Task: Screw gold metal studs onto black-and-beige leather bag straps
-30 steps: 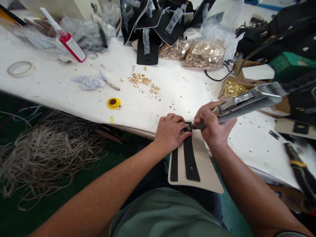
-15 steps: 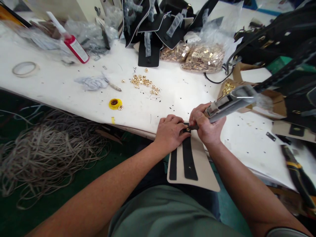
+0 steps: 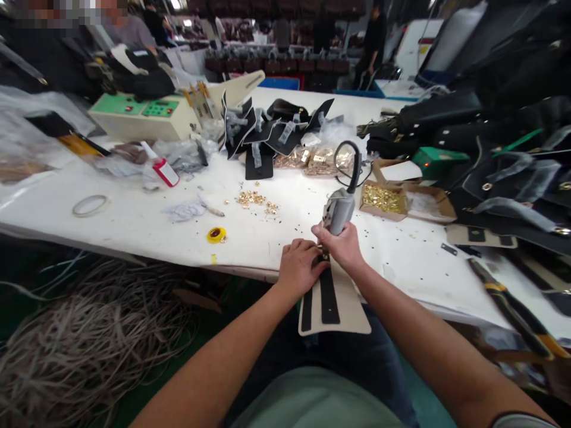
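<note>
My right hand point(image 3: 344, 245) is wrapped round a grey corded electric screwdriver point(image 3: 341, 211), held upright with its tip pointing down. Below it lies a beige leather panel point(image 3: 351, 310), its near end projecting over the table's front edge. A black strap point(image 3: 329, 300) with a small hole near its lower end runs along the panel. My left hand point(image 3: 297, 268) grips the strap's upper end between thumb and fingers, close to a small gold fitting point(image 3: 325, 256). The screwdriver's tip is at that spot, partly hidden by my fingers; contact cannot be made out.
Loose gold fittings point(image 3: 256, 200) and a yellow dish point(image 3: 216, 235) lie left. At right are a box of gold pieces point(image 3: 381, 199) and pliers point(image 3: 504, 297). Black flaps point(image 3: 259, 163), a red bottle point(image 3: 166, 172) and a machine point(image 3: 147, 116) stand behind. People are in the background.
My view has tilted up, showing more of the room. The screwdriver has swung from leaning far right to nearly upright. My left hand stays on the strap's upper end.
</note>
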### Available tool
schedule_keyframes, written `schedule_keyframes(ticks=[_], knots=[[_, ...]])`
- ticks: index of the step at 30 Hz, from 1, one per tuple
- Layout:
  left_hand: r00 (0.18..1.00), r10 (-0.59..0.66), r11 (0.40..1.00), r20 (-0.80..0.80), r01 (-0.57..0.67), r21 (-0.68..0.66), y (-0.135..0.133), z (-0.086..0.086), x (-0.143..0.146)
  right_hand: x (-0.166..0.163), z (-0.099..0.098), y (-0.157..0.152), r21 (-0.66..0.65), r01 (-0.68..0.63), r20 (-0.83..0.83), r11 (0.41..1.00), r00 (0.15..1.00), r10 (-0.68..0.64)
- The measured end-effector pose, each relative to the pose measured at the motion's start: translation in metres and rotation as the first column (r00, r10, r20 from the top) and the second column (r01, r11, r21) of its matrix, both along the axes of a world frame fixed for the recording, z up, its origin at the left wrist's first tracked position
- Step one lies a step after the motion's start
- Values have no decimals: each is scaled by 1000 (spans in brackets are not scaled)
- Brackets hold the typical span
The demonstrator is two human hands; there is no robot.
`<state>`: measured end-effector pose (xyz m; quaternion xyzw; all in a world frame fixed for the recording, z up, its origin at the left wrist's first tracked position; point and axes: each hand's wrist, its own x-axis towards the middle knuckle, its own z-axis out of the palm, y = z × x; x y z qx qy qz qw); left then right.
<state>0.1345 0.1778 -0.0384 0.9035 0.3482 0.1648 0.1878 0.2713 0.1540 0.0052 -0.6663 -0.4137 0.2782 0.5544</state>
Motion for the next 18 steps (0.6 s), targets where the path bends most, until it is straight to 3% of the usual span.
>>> schedule_keyframes(ticks=[3,7,10,13,15,18], knots=[[1000,14,1000,-4,-14,-8,-1,0,1,6,11,-6,101,-24,-85,995,996,33],[998,43,998,-35,-44,-33,0,2,5,23,30,-18,141,113,-18,984,994,-112],[998,44,998,-53,-47,-50,2,8,9,46,33,-30,-19,161,320,987,936,-147],[995,88,992,-56,-93,-87,4,16,12,72,15,-47,-296,176,637,939,769,57],[990,132,981,-50,-138,-136,5,20,14,86,-3,-57,-407,188,684,894,712,161],[979,204,943,-32,-205,-262,5,22,14,100,-20,-70,-402,199,695,894,702,156]])
